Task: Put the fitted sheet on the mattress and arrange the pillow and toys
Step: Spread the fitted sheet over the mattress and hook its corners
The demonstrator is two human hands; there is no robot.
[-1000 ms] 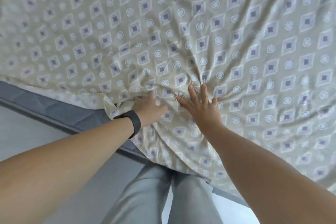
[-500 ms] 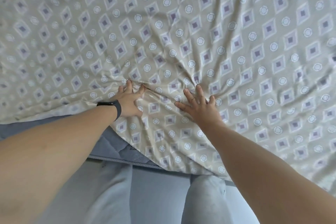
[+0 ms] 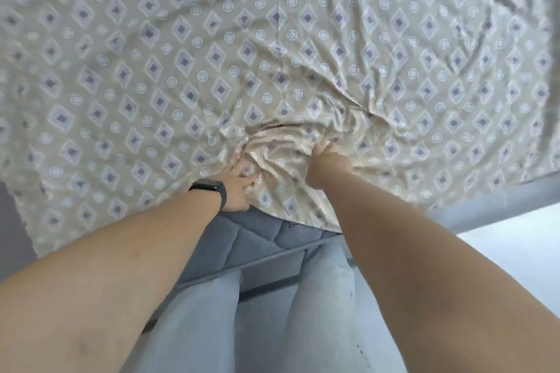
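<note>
Across the bed, seen from the head camera, the fitted sheet [image 3: 272,39] lies spread over nearly the whole top of the mattress [image 3: 260,239], a beige cloth printed with purple diamonds and small white rings. Its near edge has not gone over the side: at 6 o'clock a strip of grey quilted mattress shows bare, with a piped seam running along its rim, and more grey shows at 9 o'clock past the sheet's ragged left edge.

Just above that bare strip the cloth is bunched into a thick wad of folds. The left hand [image 3: 238,189] grips the lower left of the wad, its fingers [image 3: 242,174] curled into the fabric, and a black wristband [image 3: 213,189] sits on that wrist. The right hand [image 3: 328,160] is clenched on the wad's right side, its fingers buried in the folds so that I cannot count them. Creases fan out from the bunch toward 12 and 2 o'clock.

Both bare forearms cut across the lower half of the view and hide part of the mattress edge. Between them stand the person's legs in light blue trousers [image 3: 212,327], close against the bed side. A pale floor [image 3: 515,266] shows at 4 o'clock.

A small dark mark sits on the mattress quilting near the sheet's hem, too blurred to read. No pillow or toys appear in view.
</note>
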